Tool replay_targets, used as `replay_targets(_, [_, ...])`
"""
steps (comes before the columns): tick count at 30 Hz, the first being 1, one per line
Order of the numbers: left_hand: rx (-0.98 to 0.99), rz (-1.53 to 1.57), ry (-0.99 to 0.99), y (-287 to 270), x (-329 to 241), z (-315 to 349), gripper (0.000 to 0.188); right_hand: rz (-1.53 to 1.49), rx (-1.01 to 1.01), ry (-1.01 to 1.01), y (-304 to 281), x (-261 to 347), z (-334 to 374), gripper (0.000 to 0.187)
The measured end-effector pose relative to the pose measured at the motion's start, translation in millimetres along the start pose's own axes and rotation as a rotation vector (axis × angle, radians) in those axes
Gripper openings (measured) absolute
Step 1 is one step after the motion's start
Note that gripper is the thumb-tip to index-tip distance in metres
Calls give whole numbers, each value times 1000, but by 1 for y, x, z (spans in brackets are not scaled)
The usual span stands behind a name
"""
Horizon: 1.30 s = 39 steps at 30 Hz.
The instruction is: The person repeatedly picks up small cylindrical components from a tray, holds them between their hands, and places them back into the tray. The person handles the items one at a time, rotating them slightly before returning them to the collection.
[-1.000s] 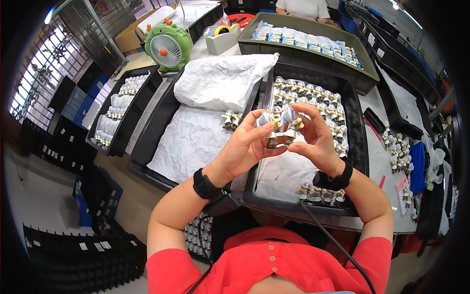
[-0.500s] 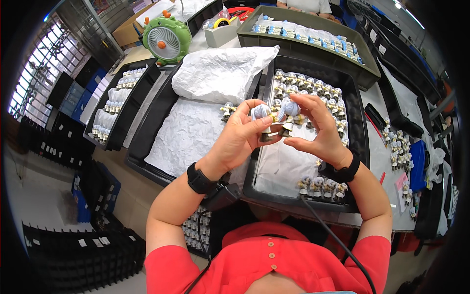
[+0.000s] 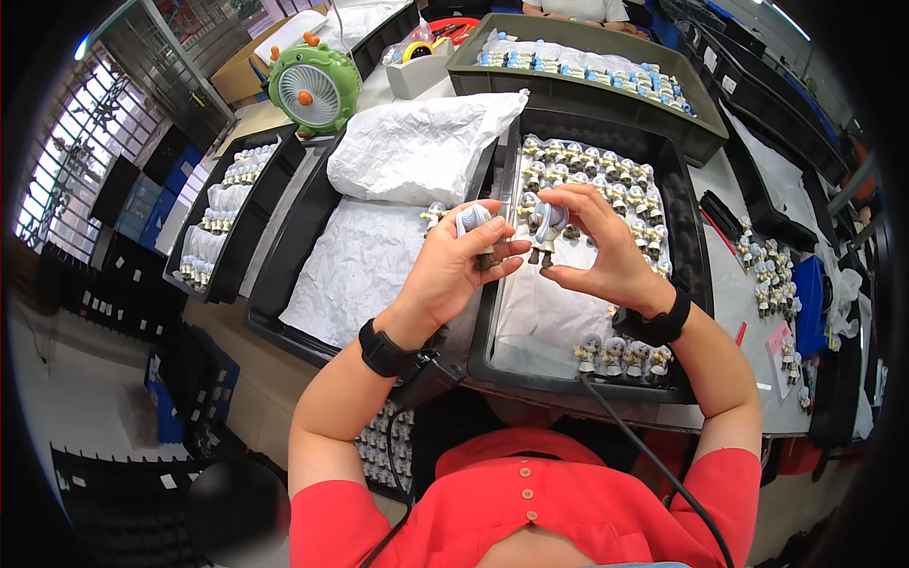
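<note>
My left hand (image 3: 445,270) is closed on a small figurine (image 3: 473,223) with pale blue-grey hair, its dark feet pointing down. In my right hand (image 3: 606,251) a second figurine (image 3: 547,225) with the same pale hair is pinched by the head, dark boots toward the thumb. The two figurines are apart, side by side above the gap between two black trays. Beneath my right hand lies the right tray (image 3: 696,275), lined with white paper; rows of similar figurines (image 3: 606,170) fill its far part. Several more figurines (image 3: 625,358) stand along its near edge.
Left of it, another black tray (image 3: 275,298) holds crumpled white paper (image 3: 407,156) and one figurine (image 3: 435,216). A green fan (image 3: 315,85), a grey box with tape (image 3: 417,76) and an olive bin (image 3: 587,87) stand behind. A cable (image 3: 653,464) crosses near my right arm.
The two figurines have moved apart; my left hand has shifted left with its figurine. My right hand has moved slightly left, and its figurine is now more upright.
</note>
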State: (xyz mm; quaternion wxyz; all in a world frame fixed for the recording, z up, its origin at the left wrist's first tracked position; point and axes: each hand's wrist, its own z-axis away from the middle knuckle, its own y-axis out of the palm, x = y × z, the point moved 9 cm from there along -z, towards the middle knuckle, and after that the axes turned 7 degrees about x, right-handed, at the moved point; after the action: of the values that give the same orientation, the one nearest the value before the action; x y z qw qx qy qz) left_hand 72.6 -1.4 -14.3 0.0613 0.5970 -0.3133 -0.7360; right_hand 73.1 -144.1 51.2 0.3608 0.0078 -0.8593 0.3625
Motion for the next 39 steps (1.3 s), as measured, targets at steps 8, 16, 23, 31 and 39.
replay_targets(8, [154, 158, -61, 17, 5, 0, 54, -14, -9, 36, 1, -8, 0, 67])
replay_targets(16, [189, 136, -51, 18, 5, -2, 57, 51, 12, 24, 1, -6, -1, 66])
replay_targets(23, [213, 93, -36, 18, 5, -3, 53, 112, 17, -31, 2, 4, 0, 75])
replay_targets(31, [267, 13, 22, 23, 0, -3, 51, 116, 8, -107, 3, 14, 1, 82])
replay_targets(39, [223, -199, 188, 28, -14, 1, 55, 157, -44, -166, -2, 23, 3, 84])
